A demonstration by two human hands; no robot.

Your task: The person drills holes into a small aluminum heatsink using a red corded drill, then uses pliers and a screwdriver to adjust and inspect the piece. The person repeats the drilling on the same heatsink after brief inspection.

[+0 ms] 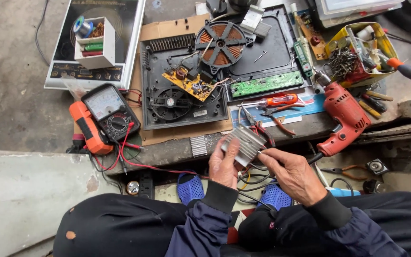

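Both hands' grip (243, 159) around finned heatsink (244, 143), thumbs beneath.

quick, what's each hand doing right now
Left hand: closed on the finned metal heat sink, gripping its left edge.
Right hand: fingertips pinch the heat sink's right corner.

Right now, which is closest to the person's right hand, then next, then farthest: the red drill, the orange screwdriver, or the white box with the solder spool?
From the right hand:
1. Red drill, just right.
2. Orange screwdriver, above.
3. White box, far upper left.

Silver ribbed heatsink (243, 143), red drill (343, 116) (orange multimeter (90, 127) nearby).
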